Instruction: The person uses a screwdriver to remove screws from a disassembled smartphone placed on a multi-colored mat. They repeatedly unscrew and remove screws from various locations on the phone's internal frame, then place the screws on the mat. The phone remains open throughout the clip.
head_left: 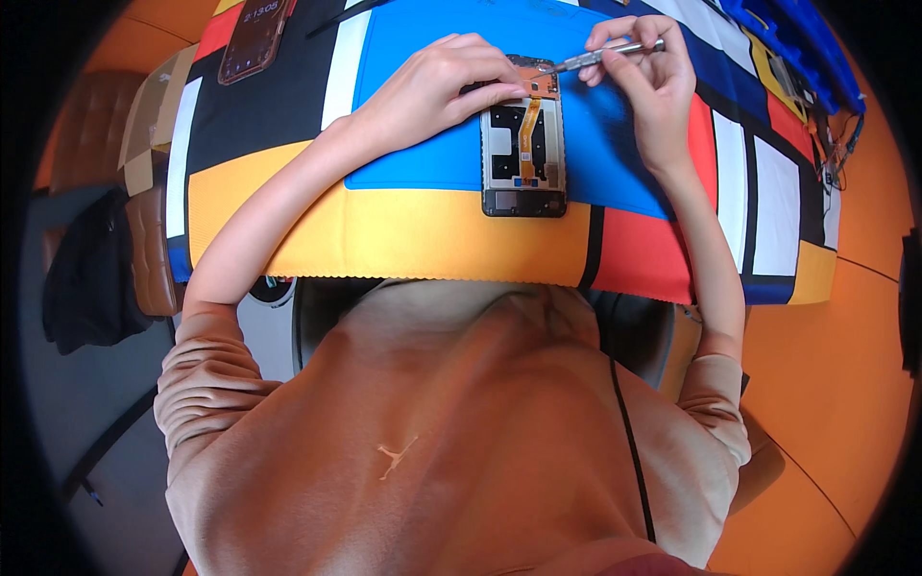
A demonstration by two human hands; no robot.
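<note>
An opened smartphone (550,144) lies with its inside facing up on a blue mat (413,158). An orange ribbon cable (527,130) runs down its middle, and a dark module fills its near end. My left hand (461,82) rests at the phone's far left edge, thumb and fingers closed on it near the top. Between the fingers of my right hand (653,82) is a slim silver screwdriver (615,55), held at a low slant. Its tip points left and meets or hovers over the phone's upper part; contact cannot be made out.
A second phone (254,38) with a lit screen lies at the far left on the colour-block tablecloth (432,235). Blue trays (816,58) and loose wires (840,158) crowd the far right. A cardboard box (149,120) stands beyond the table's left edge.
</note>
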